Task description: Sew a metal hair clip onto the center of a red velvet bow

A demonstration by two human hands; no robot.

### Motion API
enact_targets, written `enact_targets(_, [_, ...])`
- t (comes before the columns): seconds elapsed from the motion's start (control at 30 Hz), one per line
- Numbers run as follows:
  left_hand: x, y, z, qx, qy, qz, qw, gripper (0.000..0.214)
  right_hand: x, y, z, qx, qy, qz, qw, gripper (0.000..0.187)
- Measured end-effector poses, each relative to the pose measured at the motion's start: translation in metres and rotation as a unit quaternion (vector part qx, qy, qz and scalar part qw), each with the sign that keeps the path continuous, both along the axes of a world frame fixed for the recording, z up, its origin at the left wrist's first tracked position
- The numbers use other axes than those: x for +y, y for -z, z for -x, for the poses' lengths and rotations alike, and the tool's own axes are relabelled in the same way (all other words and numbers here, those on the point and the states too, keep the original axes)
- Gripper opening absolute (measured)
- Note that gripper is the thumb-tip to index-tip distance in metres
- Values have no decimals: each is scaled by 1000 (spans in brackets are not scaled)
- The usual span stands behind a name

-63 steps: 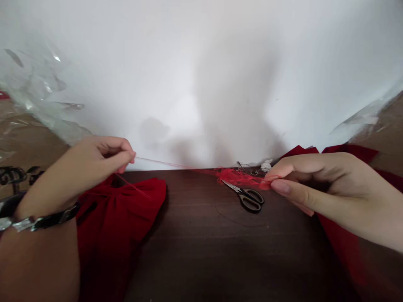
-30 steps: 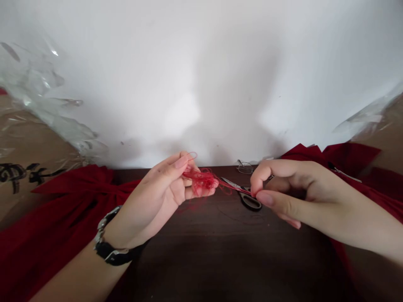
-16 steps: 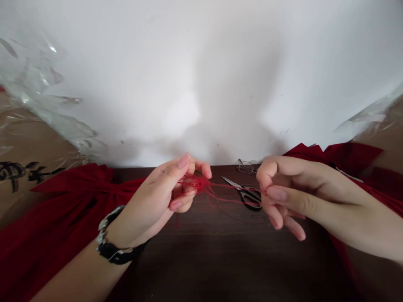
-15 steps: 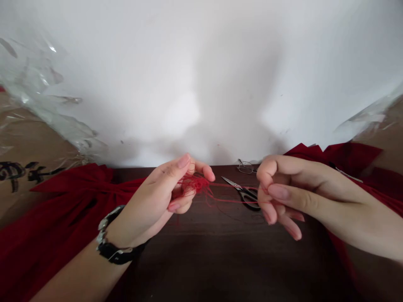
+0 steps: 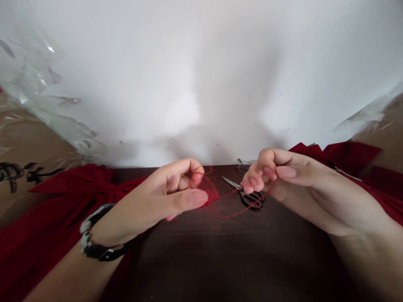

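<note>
Clearly, left hand [image 5: 160, 199] and right hand [image 5: 315, 186] hold thread [image 5: 214, 193]

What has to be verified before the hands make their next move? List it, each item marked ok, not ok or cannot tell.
1. Left hand has the thread: ok, the bunch is at its thumb and curled fingers.
2. Right hand has a strand: ok, pinched between thumb and finger.
3. Thread free of tangles: not ok, it is bunched and blurred beside the left thumb.
4. Scissors out of both hands: ok, they lie on the table.
5. Thread clear of the scissors: cannot tell, strands cross the handles in this view.
6. Glasses clear of the right hand: cannot tell, partly hidden behind it.
</note>
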State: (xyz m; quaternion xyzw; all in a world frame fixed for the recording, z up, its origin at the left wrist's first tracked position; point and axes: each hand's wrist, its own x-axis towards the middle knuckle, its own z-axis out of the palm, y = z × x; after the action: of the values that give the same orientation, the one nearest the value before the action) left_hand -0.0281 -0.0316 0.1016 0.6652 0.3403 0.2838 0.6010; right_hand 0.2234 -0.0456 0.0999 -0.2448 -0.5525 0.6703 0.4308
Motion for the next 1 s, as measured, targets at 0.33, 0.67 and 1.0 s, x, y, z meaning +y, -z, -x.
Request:
enact_targets(0.33, [-9,19,-17,122,-26,-203,971,60,0,10,8,-133,56,-75,987,5])
enact_targets(0.67, [-6,16,-30,-28,95,3,995,17,-6,4,19,-145,-19,-67,987,7])
enact_targets(1.0, [-7,16,-27,-92,34,-26,995,18,-8,6,16,-50,-63,29,996,11])
